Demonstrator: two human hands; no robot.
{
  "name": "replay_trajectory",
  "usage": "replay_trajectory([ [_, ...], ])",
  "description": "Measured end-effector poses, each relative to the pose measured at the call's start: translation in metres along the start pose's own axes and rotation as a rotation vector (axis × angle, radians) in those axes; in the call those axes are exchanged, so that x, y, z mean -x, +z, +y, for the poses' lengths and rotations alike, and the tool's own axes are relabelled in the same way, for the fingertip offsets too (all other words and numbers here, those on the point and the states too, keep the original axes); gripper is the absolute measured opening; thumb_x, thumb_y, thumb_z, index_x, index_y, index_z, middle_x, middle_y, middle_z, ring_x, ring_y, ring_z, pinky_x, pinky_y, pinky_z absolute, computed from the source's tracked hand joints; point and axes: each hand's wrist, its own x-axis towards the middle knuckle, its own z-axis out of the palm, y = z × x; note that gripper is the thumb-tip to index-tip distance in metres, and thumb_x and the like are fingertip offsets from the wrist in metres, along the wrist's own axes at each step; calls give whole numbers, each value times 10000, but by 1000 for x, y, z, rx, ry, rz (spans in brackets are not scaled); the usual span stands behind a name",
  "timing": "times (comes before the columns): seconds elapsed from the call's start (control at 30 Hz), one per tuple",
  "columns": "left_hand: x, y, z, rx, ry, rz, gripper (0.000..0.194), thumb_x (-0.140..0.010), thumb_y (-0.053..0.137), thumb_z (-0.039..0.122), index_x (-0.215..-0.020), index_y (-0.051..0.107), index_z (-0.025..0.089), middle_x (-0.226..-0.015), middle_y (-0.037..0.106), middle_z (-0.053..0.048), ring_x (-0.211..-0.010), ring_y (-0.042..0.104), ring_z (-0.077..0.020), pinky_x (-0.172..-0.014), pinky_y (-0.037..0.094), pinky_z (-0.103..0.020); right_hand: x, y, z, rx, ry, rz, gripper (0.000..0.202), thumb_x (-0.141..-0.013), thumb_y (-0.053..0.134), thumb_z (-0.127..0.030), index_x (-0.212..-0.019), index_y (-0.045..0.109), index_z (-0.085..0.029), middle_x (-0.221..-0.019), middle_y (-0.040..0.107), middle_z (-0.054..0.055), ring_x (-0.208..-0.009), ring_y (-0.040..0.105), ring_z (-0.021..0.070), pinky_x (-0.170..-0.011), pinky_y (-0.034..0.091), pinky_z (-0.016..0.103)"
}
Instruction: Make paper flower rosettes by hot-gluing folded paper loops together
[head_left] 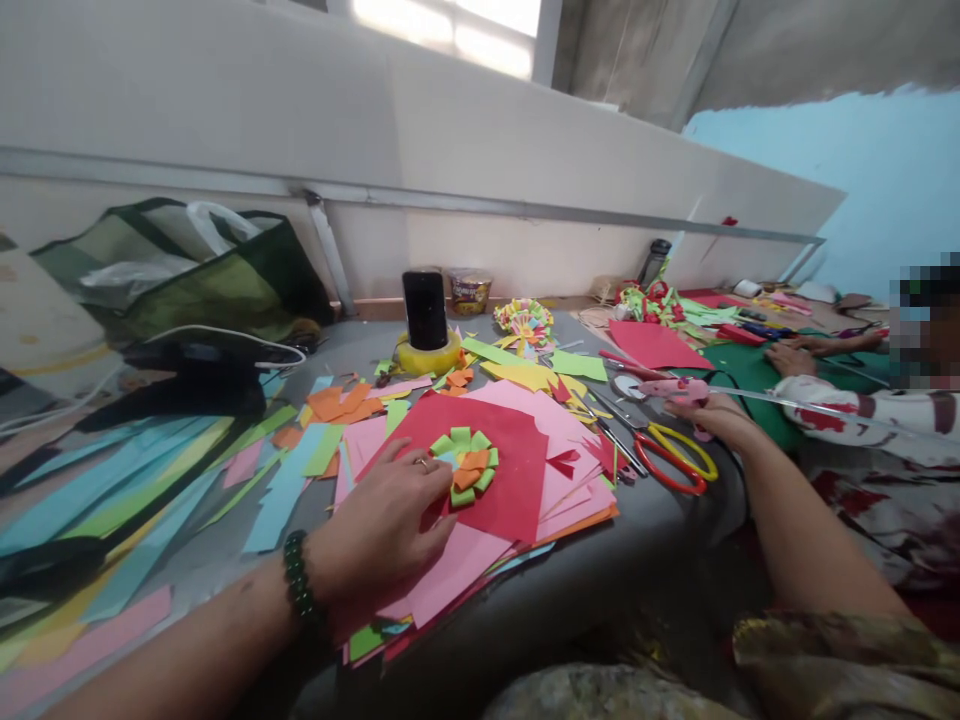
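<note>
My left hand rests on a red paper sheet, its fingertips at the left edge of a paper flower with green loops and an orange middle. Whether the fingers pinch the flower is hard to make out. Under the red sheet lies a stack of pink and other coloured paper. On the right, my right hand is closed round a pink glue gun with a long clear glue stick out of its back. The gun points left, apart from the flower.
Scissors with red and yellow handles lie near my right hand. A phone stands in a yellow tape roll. Paper strips cover the left side. A green bag stands behind. Another person's hand is at the right.
</note>
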Motion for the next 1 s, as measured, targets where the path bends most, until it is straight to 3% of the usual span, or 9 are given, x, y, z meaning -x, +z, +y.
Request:
replay_trajectory([
  [0.1, 0, 1, 0, -15, -8, -5, 138, -833, 539, 213, -699, 508, 215, -714, 608, -28, -707, 540, -223, -835, 402, -413, 4, -4, -2, 31, 79, -46, 468, -647, 748, -381, -413, 360, -266, -391, 329, -44, -393, 382, 124, -399, 366, 288],
  [0.2, 0, 1, 1, -11, -19, -13, 133, -843, 551, 220, -711, 531, 214, -737, 630, -36, -759, 573, -236, -886, 414, -435, 17, -17, -6, 175, 62, -31, 389, -648, 743, -380, -410, 459, -259, -435, 477, 23, -436, 501, 183, -457, 418, 331],
  [0.3, 1, 2, 1, 6, -14, -9, 129, -855, 562, 235, -729, 558, 209, -792, 664, -44, -810, 602, -241, -969, 397, -469, 36, -32, -10, 326, 34, 52, 374, -655, 725, -516, -419, 545, -289, -469, 569, 107, -422, 537, 274, -428, 397, 410],
  [0.43, 1, 2, 1, -7, -15, -2, 115, -847, 574, 240, -737, 566, 206, -806, 673, -45, -815, 608, -237, -962, 401, -455, 64, -32, -41, 283, -266, 86, 264, -702, 630, -580, -626, 695, -335, -656, 705, 115, -546, 633, 322, -482, 471, 443],
  [0.57, 0, 1, 2, -25, -24, -5, 141, -857, 553, 247, -722, 547, 209, -775, 660, -50, -799, 598, -239, -920, 415, -437, 71, 2, -108, 176, -631, -121, 320, -863, 527, -497, -859, 752, -269, -831, 772, 84, -695, 695, 260, -617, 522, 371],
  [0.7, 0, 2, 3, -38, -10, 7, 132, -852, 550, 247, -724, 551, 212, -758, 656, -50, -787, 594, -239, -898, 422, -431, 48, 57, -181, 234, -817, -382, 239, -926, 531, -266, -943, 764, -215, -970, 785, 81, -874, 711, 233, -758, 511, 315],
  [0.77, 0, 2, 2, -33, -1, 23, 133, -847, 552, 239, -717, 553, 211, -747, 652, -46, -776, 592, -236, -888, 427, -427, 35, 85, -211, 249, -837, -399, 245, -919, 537, -167, -993, 769, -200, -1058, 776, 98, -949, 705, 241, -791, 504, 300],
  [0.9, 1, 3, 1, -25, 9, 6, 120, -844, 570, 241, -731, 567, 200, -770, 671, -54, -794, 608, -243, -886, 437, -431, 20, 127, -247, 236, -917, -422, 365, -849, 526, 17, -1036, 760, -192, -1182, 744, 64, -1033, 675, 191, -855, 464, 229],
  [1.0, 1, 3, 1, -32, 4, 2, 118, -855, 574, 242, -747, 575, 196, -797, 683, -63, -823, 621, -252, -891, 443, -434, 16, 146, -256, 234, -965, -478, 369, -759, 586, 71, -931, 772, -197, -1018, 778, 18, -952, 665, 153, -805, 449, 187],
])
